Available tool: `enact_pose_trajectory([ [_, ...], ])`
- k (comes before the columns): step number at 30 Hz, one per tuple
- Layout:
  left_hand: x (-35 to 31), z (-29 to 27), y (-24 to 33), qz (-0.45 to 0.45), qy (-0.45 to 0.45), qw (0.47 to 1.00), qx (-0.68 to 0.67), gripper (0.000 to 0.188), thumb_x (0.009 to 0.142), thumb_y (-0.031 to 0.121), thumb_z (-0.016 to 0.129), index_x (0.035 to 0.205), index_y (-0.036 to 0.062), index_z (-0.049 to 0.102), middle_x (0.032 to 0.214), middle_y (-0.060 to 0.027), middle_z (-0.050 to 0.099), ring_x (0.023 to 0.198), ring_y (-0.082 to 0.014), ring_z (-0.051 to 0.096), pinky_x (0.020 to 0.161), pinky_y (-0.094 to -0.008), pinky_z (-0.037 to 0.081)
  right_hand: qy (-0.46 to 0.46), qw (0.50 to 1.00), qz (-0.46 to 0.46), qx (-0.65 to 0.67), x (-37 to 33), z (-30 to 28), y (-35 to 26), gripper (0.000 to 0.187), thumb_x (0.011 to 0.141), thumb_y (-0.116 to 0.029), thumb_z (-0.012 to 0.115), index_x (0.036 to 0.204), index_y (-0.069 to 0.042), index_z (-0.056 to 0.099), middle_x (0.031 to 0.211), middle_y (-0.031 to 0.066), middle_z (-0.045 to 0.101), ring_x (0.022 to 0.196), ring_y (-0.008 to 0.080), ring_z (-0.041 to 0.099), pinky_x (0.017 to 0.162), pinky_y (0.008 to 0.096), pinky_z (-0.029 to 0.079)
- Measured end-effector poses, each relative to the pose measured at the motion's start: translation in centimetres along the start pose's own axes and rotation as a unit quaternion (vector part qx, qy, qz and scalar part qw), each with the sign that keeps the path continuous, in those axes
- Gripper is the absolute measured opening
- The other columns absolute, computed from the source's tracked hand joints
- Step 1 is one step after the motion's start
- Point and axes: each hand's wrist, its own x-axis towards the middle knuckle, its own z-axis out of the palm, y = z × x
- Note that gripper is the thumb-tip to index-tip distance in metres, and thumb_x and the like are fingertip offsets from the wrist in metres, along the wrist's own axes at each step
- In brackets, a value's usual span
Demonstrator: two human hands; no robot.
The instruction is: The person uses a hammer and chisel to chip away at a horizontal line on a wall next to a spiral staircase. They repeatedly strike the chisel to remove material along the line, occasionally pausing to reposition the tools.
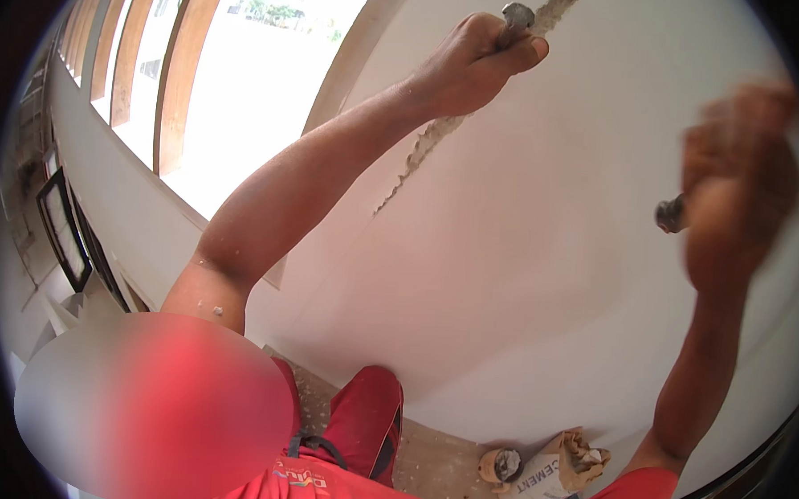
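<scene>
My left hand (pixel 479 64) is raised to the white wall (pixel 542 256), closed round a metal chisel. The chisel's worn, flattened head (pixel 518 16) sticks out above the thumb; its tip is hidden. Beside the hand, a rough groove (pixel 431 144) is cut into the plaster, running up to the right and thinning to a crack lower down. My right hand (pixel 741 189), smeared by motion, is lifted off to the right. It grips what looks like a hammer; only a dark, rounded end (pixel 669 215) shows below the fist.
Tall wooden window bars (pixel 179 79) stand at the left beside a bright opening. Down on the floor (pixel 439 461) by the wall are an open paper cement bag (pixel 541 479) and a small round container (pixel 501 466). A dark frame (pixel 64 228) leans at the far left.
</scene>
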Motion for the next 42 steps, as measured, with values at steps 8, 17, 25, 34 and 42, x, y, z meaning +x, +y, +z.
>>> enact_pose_trajectory([
  [8,-0.3,-0.4,0.0,-0.026,0.001,0.998,0.051,0.053,0.099,0.033,0.060,0.061,0.0058,0.036,0.056,0.0049,0.032,0.054,-0.0077,0.030,0.048,-0.0340,0.026,0.043,0.939,0.249,0.234,0.8,-1.5,-4.5,0.047,0.106,-0.044,0.052,0.073,-0.009,0.052,0.056,-0.0085,0.033,0.049,0.0022,0.032,0.047,0.0274,0.030],
  [17,1.8,-3.4,-0.6,-0.019,0.160,0.966,-0.204,0.042,0.102,0.023,0.052,0.062,0.0147,0.046,0.057,0.0048,0.042,0.053,-0.0071,0.036,0.049,-0.0277,0.029,-0.067,0.961,0.265,0.030,0.4,-1.4,-3.2,0.059,0.105,-0.059,0.043,0.067,-0.014,0.040,0.053,-0.0083,0.026,0.043,0.0028,0.024,0.040,0.0241,0.020],
  [25,1.3,-1.8,-0.2,0.009,0.135,0.974,-0.183,0.038,0.101,0.023,0.053,0.065,0.0145,0.048,0.057,0.0044,0.041,0.053,-0.0082,0.037,0.051,-0.0288,0.030,-0.037,0.958,0.279,0.054,-0.6,-1.9,-2.0,0.059,0.103,-0.064,0.041,0.069,-0.015,0.041,0.051,-0.0087,0.024,0.040,0.0012,0.023,0.036,0.0224,0.016],
  [34,2.5,-1.0,0.6,-0.053,0.130,0.988,-0.070,0.043,0.101,0.030,0.053,0.062,0.0145,0.048,0.056,0.0048,0.043,0.052,-0.0075,0.039,0.049,-0.0313,0.031,-0.007,0.990,0.127,0.055,2.5,-3.7,0.2,0.053,0.104,-0.060,0.041,0.083,-0.013,0.049,0.054,-0.0078,0.028,0.042,0.0016,0.025,0.040,0.0213,0.021],
  [42,3.3,-0.9,0.1,-0.050,0.116,0.992,-0.015,0.046,0.101,0.033,0.051,0.059,0.0137,0.046,0.055,0.0054,0.042,0.052,-0.0074,0.039,0.050,-0.0337,0.032,-0.170,0.983,0.059,0.015,5.6,-1.9,1.1,0.048,0.105,-0.057,0.041,0.092,-0.012,0.051,0.056,-0.0074,0.030,0.044,0.0020,0.025,0.042,0.0211,0.023],
])
